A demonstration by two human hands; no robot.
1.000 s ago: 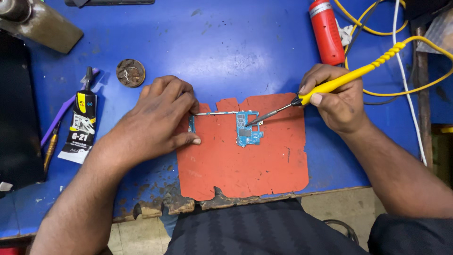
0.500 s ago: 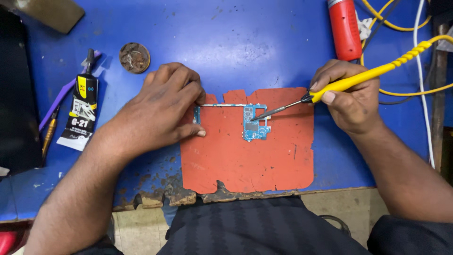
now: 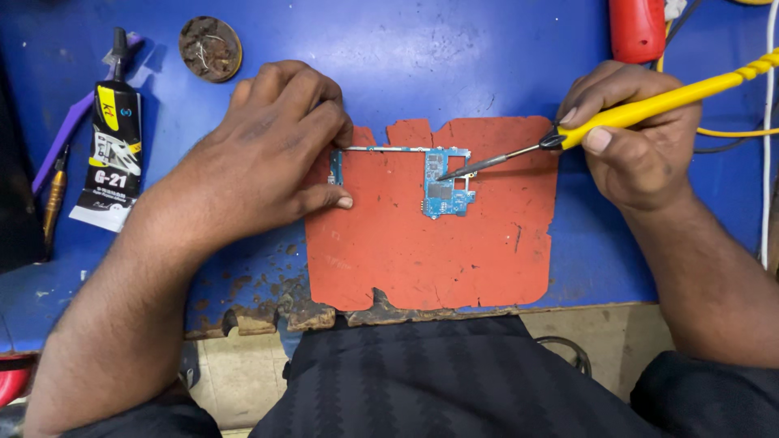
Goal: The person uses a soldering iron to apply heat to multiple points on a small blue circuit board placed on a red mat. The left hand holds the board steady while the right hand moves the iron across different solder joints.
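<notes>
A small blue circuit board (image 3: 445,185) with a thin metal frame lies on a worn orange-red mat (image 3: 430,243) on the blue bench. My left hand (image 3: 260,154) presses down on the board's left end, fingers curled over the frame. My right hand (image 3: 637,134) grips a yellow-handled soldering iron (image 3: 649,105); its metal tip touches the board's upper middle.
A black glue tube (image 3: 114,138) in its card lies at the left, beside a purple tool (image 3: 69,130). A round tin of residue (image 3: 210,48) sits at the top left. A red cylinder (image 3: 637,28) and yellow and white cables (image 3: 767,146) lie at the right. The chipped bench edge (image 3: 268,312) runs below.
The view has shifted slightly, so everything sits a little differently in frame. Both hands hold their places, and the iron's tip stays on the board.
</notes>
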